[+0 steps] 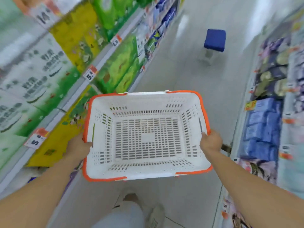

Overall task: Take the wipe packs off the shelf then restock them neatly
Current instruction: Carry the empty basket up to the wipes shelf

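I carry a white slotted basket [190, 102] with an orange rim, held level in front of me with nothing inside. My left hand [79, 146] grips its left rim, thumb over the edge. My right hand [211, 141] grips its right rim the same way. Packs in white, green and yellow wrapping [77, 35] fill the shelves on my left, blurred by motion. Which of them are the wipe packs I cannot tell.
A blue-topped stool [214, 40] stands in the aisle ahead. Shelves on the right [263, 122] hold blue and purple packs. Price tags [89, 74] line the left shelf edges. Pale floor [189, 76] runs between both shelf rows. My feet show below the basket.
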Demonstrator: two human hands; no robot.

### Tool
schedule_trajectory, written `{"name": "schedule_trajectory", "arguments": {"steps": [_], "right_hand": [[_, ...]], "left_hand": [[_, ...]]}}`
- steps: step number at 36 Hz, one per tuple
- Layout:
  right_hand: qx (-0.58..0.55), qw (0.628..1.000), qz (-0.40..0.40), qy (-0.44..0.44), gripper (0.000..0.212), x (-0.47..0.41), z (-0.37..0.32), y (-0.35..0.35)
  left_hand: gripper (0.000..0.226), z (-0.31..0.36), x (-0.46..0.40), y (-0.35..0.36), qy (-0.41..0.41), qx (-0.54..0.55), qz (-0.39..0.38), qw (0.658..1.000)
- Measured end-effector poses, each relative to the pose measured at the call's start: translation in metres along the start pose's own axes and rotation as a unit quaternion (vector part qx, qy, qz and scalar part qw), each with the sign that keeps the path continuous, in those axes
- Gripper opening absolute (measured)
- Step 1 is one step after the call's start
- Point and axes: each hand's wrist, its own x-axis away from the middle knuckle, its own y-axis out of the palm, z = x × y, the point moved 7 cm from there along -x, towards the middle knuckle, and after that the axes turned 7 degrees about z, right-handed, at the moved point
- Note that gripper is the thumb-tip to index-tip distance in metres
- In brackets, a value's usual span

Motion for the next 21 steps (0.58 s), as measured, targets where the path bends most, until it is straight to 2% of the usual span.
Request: {"name": "schedule_trajectory", "arguments": {"steps": [6,11,16,21], "right_hand": [[-0.006,0.999,0.033,0.043,0.022,-0.125,-0.048,-0.006],[-0.024,0.995,0.053,0.077,0.023,-0.217,-0.097,-0.024],[-0.040,0.993,0.067,0.089,0.014,-0.323,-0.141,-0.036],[-0.040,0.990,0.077,0.109,0.018,-0.447,-0.174,-0.026]], "left_hand": [[0.034,0.145,-0.106,0.043,0.057,-0.032,-0.035,0.997],[0.032,0.260,-0.185,0.071,0.065,-0.003,-0.064,0.996],[0.037,0.389,-0.249,0.096,0.081,-0.009,-0.075,0.994],[0.038,0.499,-0.314,0.143,0.097,-0.029,-0.082,0.992]]}}
